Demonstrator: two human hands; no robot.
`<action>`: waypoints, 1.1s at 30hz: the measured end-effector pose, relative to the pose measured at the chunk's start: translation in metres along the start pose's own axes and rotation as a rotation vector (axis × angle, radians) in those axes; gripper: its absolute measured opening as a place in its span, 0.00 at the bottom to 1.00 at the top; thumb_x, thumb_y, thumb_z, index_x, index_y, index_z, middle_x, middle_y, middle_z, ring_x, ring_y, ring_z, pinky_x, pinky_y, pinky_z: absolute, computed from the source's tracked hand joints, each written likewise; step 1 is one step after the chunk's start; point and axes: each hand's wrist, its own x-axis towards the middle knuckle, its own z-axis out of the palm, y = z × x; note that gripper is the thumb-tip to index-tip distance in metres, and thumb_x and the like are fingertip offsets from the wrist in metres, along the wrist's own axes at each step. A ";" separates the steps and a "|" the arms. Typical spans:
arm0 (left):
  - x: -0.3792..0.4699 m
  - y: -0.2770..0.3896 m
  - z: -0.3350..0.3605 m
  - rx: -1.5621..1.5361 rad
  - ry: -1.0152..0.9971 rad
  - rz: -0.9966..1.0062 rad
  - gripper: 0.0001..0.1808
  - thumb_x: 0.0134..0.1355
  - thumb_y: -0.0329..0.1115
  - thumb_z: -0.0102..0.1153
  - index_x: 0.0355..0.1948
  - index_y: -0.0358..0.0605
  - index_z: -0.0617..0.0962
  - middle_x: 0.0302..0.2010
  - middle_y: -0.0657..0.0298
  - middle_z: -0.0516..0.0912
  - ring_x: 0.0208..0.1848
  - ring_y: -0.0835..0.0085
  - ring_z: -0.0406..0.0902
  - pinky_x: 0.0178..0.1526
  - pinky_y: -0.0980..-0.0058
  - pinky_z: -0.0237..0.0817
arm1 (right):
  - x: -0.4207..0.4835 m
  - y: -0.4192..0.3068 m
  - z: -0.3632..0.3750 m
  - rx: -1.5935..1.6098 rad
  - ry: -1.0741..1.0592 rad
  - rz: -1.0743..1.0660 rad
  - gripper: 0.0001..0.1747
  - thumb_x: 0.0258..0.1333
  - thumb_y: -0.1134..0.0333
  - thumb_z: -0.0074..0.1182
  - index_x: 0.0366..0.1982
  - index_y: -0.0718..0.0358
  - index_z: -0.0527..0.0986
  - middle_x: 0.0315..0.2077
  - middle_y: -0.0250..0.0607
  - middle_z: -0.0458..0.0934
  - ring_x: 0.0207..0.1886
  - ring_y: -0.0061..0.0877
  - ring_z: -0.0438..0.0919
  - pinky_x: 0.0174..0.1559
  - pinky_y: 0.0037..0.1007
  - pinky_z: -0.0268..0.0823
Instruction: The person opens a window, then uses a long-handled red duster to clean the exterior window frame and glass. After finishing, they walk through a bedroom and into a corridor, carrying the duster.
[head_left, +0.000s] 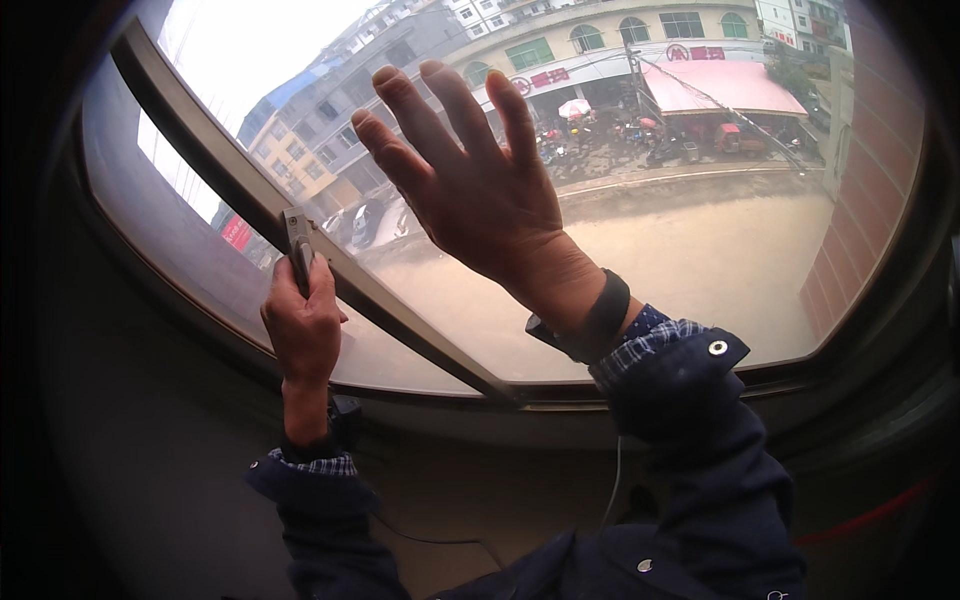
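A metal-framed window fills the view before me. My left hand (304, 319) grips the handle of a window latch (296, 236), fitted on the slanting metal frame bar (390, 319) between two panes. To the right of it, my right hand (480, 180) is raised in front of the large glass pane (675, 255), fingers spread and holding nothing. Whether its palm touches the glass I cannot tell. Both wrists wear dark straps, below which are dark blue jacket cuffs with a checked lining.
The lower window frame (562, 406) runs beneath the panes, with a dark wall under it. A thin pale cable (617, 480) hangs below the frame, and a red strip (866, 516) lies at lower right. Outside are a street, buildings and a pink awning (724, 86).
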 end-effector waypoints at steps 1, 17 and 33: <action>0.000 0.000 0.000 -0.034 -0.004 -0.002 0.14 0.74 0.37 0.56 0.37 0.34 0.79 0.21 0.60 0.78 0.18 0.74 0.78 0.24 0.70 0.71 | 0.000 0.000 0.001 -0.005 0.001 0.006 0.25 0.71 0.53 0.51 0.65 0.47 0.69 0.74 0.41 0.57 0.80 0.39 0.49 0.81 0.56 0.33; -0.002 0.001 0.000 -0.082 -0.041 0.015 0.12 0.73 0.35 0.55 0.38 0.34 0.79 0.22 0.62 0.78 0.17 0.77 0.76 0.23 0.75 0.70 | -0.004 0.004 0.014 -0.062 0.073 0.015 0.24 0.72 0.53 0.48 0.66 0.46 0.71 0.75 0.40 0.56 0.82 0.39 0.42 0.81 0.56 0.26; -0.005 0.015 0.000 -0.171 -0.082 0.027 0.09 0.73 0.32 0.55 0.36 0.36 0.78 0.22 0.66 0.76 0.19 0.81 0.73 0.23 0.78 0.69 | -0.001 -0.006 0.008 -0.084 0.031 0.003 0.26 0.68 0.53 0.53 0.66 0.41 0.72 0.73 0.37 0.61 0.78 0.38 0.51 0.79 0.56 0.30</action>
